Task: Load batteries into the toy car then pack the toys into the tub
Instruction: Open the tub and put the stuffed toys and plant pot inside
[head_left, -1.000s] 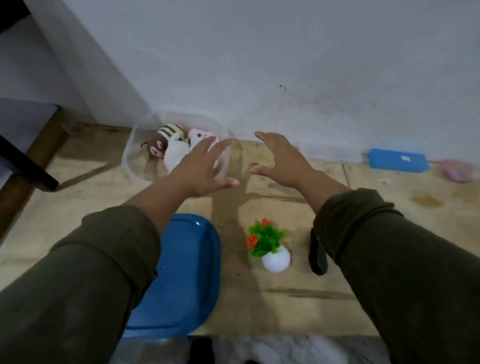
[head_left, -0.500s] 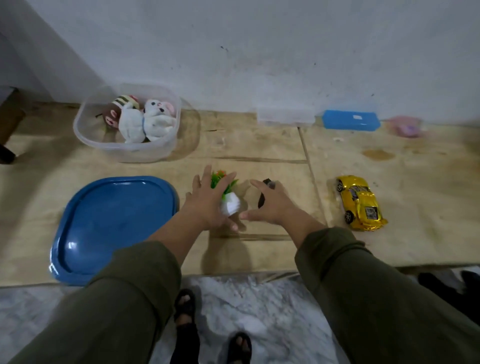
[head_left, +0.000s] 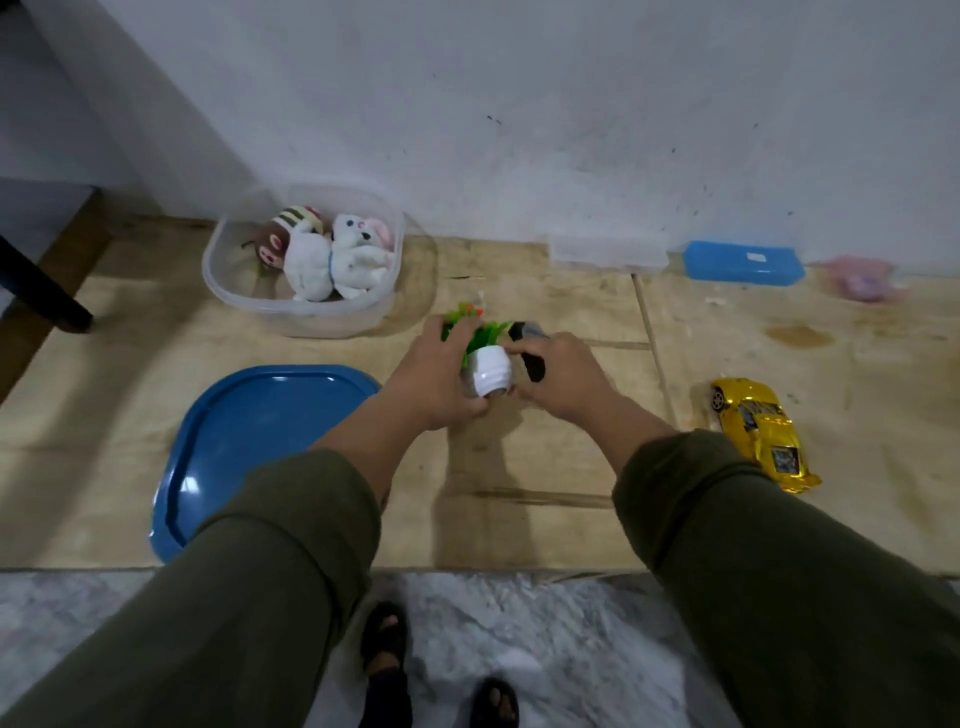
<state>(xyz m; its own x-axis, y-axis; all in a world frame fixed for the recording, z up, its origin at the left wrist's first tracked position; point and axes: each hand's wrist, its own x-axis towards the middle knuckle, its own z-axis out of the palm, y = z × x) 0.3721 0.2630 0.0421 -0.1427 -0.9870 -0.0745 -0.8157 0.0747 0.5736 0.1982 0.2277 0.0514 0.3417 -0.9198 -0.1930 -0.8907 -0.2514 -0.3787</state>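
My left hand (head_left: 434, 382) grips a small toy plant in a white pot (head_left: 487, 370), lifted and tilted above the wooden board, its green leaves and orange flowers pointing away from me. My right hand (head_left: 563, 376) is closed on a black object (head_left: 532, 358), partly hidden by my fingers. The clear plastic tub (head_left: 306, 312) stands at the back left with a white plush and a striped brown plush inside. The yellow toy car (head_left: 761, 431) lies on the board to the right, apart from both hands.
The tub's blue lid (head_left: 249, 436) lies flat at the front left. A clear box (head_left: 608, 254), a blue box (head_left: 740, 262) and a pink thing (head_left: 860, 278) line the wall. A dark leg (head_left: 47, 291) stands at far left. My sandalled feet (head_left: 436, 670) are on marble floor.
Both hands came back from the tub to the toy plant and black object, closed on them and lifted them off the board. The camera pulled back and now shows the car.
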